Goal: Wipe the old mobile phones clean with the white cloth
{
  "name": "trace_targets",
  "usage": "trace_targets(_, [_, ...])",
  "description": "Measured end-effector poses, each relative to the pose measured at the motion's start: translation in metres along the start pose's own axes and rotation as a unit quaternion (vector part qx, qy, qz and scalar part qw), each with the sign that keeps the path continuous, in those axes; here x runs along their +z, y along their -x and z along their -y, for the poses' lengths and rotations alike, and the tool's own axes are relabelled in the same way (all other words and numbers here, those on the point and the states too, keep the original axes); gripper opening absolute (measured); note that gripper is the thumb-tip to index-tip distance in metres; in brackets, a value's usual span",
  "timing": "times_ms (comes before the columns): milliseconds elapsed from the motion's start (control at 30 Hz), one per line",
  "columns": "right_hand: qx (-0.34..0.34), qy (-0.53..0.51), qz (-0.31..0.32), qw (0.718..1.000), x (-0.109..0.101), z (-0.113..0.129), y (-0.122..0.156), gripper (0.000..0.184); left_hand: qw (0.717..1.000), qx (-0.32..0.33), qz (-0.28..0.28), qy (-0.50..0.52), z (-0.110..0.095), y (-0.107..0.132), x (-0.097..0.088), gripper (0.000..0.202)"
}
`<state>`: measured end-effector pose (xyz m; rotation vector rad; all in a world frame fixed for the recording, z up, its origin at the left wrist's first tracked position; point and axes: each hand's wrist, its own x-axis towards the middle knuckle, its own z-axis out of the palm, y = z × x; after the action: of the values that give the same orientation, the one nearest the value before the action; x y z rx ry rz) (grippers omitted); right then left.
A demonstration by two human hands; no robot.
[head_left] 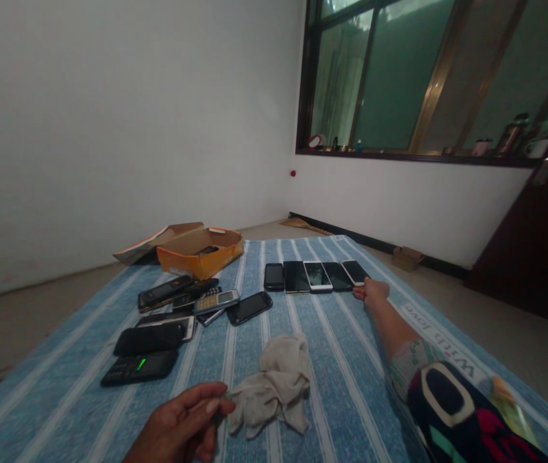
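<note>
My left hand (184, 418) is closed, with thumb and fingertips pinching the near left corner of a crumpled grey-white cloth (278, 379) on the striped sheet. Stretched far forward, my right hand (373, 290) grips the near end of a white-framed smartphone (354, 271), which lies flat at the right end of a row. Beside it in the row are a black phone (337, 276), a white phone (318, 276), a wider black phone (296, 276) and a smaller dark phone (274, 277). The fingers of my right hand are partly hidden.
A loose pile of old phones, with a keypad phone (216, 301) on top, lies left of the row. Nearer are a black pouch-like item (148, 339) and a dark phone with a green mark (139, 368). Behind stands an open orange box (201, 262) with a dark item inside.
</note>
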<state>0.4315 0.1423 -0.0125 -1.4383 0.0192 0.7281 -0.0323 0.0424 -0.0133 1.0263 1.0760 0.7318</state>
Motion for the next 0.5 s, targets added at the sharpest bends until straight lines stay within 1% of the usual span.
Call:
trace_targets(100, [0.004,0.038,-0.005,0.999,0.0012,-0.0004,-0.0014,0.036,1.0,-0.004,-0.002,0.008,0.0001,-0.0007,0.0008,0.059])
trace_targets(267, [0.007,0.088,-0.007,0.996,0.0024,0.0008,-0.0033,0.037,1.0,0.011,0.003,0.014,0.0053,-0.0017,-0.0002,0.054])
trace_targets(500, [-0.011,0.118,-0.006,0.993,-0.0017,0.0023,-0.0002,0.037,1.0,0.011,0.003,0.0,0.0031,0.0027,0.0018,0.055])
